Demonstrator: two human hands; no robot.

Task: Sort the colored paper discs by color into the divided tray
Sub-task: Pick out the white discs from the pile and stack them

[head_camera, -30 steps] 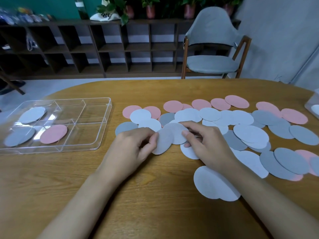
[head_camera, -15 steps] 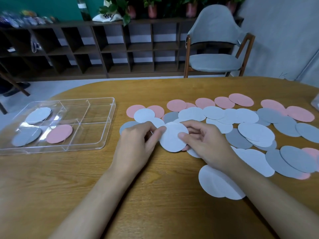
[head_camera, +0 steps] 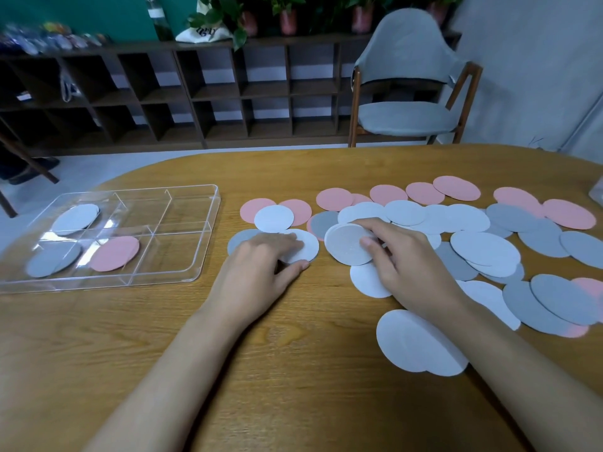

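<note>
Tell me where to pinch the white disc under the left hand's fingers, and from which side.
Take the white disc by its right rim, coming low from the right. It lies flat and paper-thin; the left hand covers its left half, and that rim sits over bare table, so a fingertip can likely slip under. The right hand pinches another disc.

no text can be read here. the only lettering in view is a short dark line of print on the white cloth bag (head_camera: 203, 33), which lies on top of the far shelf unit (head_camera: 267, 90), left of the grey chair (head_camera: 404, 112) and among the potted plants. it is too small and blurred to make out any letter. the dark bottle (head_camera: 159, 24) just left of the bag carries a pale band near its top; whether that band bears print cannot be told.
</note>
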